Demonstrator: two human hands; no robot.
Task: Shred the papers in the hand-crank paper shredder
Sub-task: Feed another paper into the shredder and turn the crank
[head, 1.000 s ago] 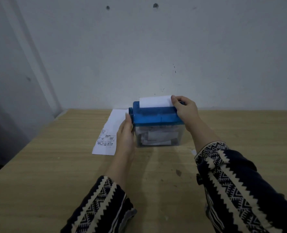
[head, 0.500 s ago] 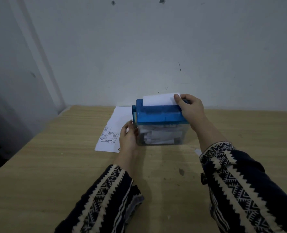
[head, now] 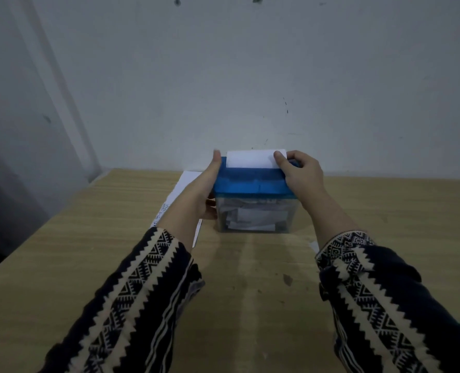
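At the shredder [head: 253, 184], left hand [head: 196, 195] lies flat against its side; right hand [head: 302, 176] grips its end, thumb touching paper [head: 250, 158].

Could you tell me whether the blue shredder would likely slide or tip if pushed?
Probably light: the shredder holds only paper scraps in its clear bin, so it may slide on the smooth table. Its blue top sits high, so might tip; the left hand against its side perhaps steadies it.

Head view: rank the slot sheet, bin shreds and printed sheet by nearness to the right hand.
1. Slot sheet, touching the right hand, on top.
2. Bin shreds, below the hand.
3. Printed sheet, lying left of the shredder.
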